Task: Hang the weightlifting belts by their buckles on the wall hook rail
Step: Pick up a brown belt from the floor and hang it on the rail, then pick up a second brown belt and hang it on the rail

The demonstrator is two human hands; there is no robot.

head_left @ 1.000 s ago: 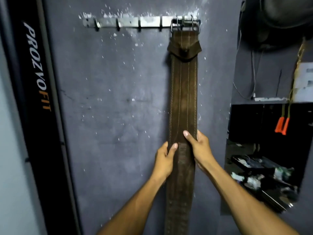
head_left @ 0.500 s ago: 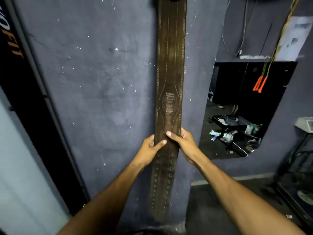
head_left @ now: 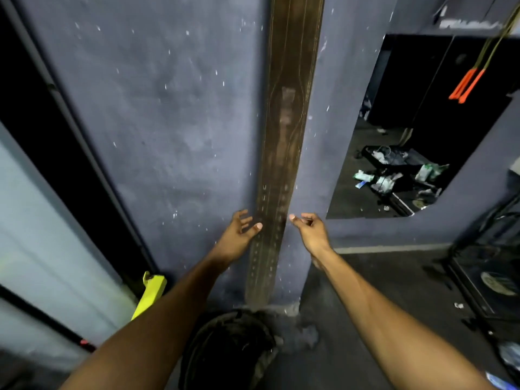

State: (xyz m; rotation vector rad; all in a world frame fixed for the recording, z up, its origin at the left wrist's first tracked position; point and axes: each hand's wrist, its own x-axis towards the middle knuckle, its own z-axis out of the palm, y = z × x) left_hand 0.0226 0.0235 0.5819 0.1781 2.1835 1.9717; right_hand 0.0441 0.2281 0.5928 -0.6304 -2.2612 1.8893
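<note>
A long brown leather weightlifting belt point(head_left: 287, 130) hangs straight down the grey wall; its buckle and the hook rail are out of the frame above. My left hand point(head_left: 239, 235) is just left of the belt's lower part, fingers apart, the thumb tip touching or nearly touching the belt's edge. My right hand point(head_left: 311, 230) is just right of the belt, fingers loosely curled and apart from it, holding nothing. On the floor below the belt's end lies a dark coiled object point(head_left: 233, 347), possibly another belt.
A black frame post point(head_left: 70, 130) runs down the left with a yellow part point(head_left: 149, 291) at its foot. A mirror or opening point(head_left: 416, 136) on the right shows clutter and orange handles point(head_left: 464, 85). A dark rack point(head_left: 489, 271) stands at the far right.
Both hands have slid down the belt and let go of it. The view has tilted down, so the rail and buckle have left the frame and the floor now shows.
</note>
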